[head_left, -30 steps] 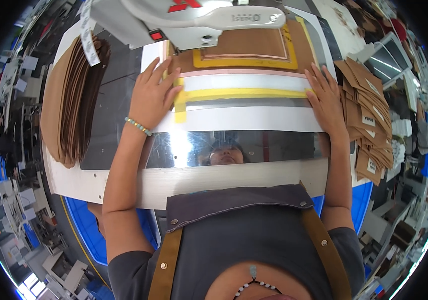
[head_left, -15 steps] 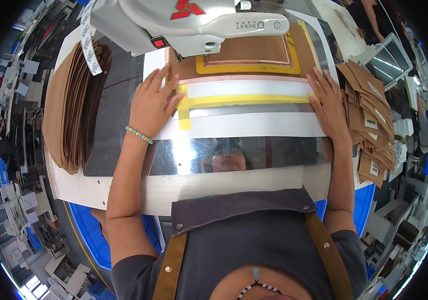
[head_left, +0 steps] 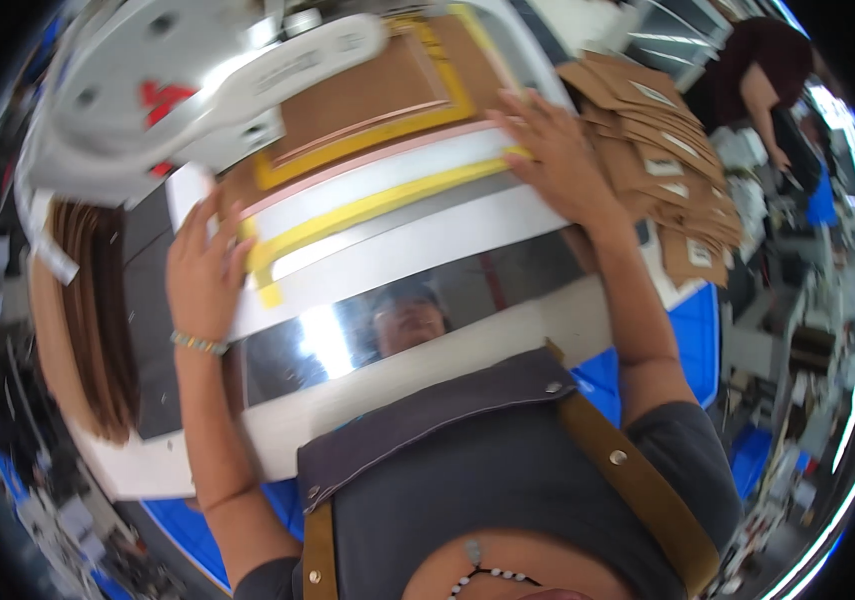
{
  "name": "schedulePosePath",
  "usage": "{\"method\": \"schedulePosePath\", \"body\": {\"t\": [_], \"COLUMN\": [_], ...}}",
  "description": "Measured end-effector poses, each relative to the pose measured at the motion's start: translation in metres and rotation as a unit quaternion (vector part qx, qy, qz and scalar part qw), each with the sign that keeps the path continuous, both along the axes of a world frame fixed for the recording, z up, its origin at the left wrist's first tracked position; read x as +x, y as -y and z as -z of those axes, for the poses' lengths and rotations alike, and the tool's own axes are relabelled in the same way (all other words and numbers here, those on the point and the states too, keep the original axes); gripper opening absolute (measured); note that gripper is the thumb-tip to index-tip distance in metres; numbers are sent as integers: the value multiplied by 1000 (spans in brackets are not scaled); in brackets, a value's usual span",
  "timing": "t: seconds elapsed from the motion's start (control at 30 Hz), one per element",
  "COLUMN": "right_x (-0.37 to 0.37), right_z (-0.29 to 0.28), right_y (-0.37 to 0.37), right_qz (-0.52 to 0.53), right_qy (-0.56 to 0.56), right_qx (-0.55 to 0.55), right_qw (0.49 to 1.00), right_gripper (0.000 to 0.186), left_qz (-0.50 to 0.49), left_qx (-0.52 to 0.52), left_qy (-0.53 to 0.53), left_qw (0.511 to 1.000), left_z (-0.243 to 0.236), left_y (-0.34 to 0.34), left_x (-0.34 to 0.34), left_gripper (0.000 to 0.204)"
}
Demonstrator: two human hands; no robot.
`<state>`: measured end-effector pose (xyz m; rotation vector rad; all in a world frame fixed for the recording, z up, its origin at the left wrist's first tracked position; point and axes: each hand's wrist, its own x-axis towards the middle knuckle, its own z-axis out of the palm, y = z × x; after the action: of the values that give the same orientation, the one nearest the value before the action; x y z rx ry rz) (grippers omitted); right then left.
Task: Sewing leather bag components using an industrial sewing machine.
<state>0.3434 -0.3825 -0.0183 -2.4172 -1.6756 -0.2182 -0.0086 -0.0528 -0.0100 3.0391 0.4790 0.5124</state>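
Head view: on the counter [head_left: 570,316] sat a brown stack [head_left: 90,320]; my left hand [head_left: 204,285], fingers released, lay at the left end of the brown sheet [head_left: 481,75]; yellow frame [head_left: 373,138], atop that sheet; my right hand [head_left: 560,165], fingers loose, at its right end; brown packets [head_left: 658,165] lay rightmost.

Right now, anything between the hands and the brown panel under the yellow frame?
Nothing visible: the left hand and right hand are by the near corners of the brown panel. The yellow frame lies over its middle; the white machine hides its far-left part.
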Motion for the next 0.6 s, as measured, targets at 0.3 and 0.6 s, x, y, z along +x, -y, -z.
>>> {"method": "schedulePosePath", "body": {"t": [0.3, 0.6], "right_x": [15, 180], "right_z": [-27, -114], "right_y": [5, 84], "right_qz": [-8, 162], "right_qy": [2, 21], "right_qx": [140, 82], "right_qw": [990, 983], "right_gripper": [45, 27], "left_qz": [-9, 3], "left_qx": [-25, -30], "left_qy": [10, 16], "left_qw": [1000, 999], "left_z": [1, 2], "left_y": [-1, -1], "left_x": [-5, -2], "left_gripper": [42, 41]}}
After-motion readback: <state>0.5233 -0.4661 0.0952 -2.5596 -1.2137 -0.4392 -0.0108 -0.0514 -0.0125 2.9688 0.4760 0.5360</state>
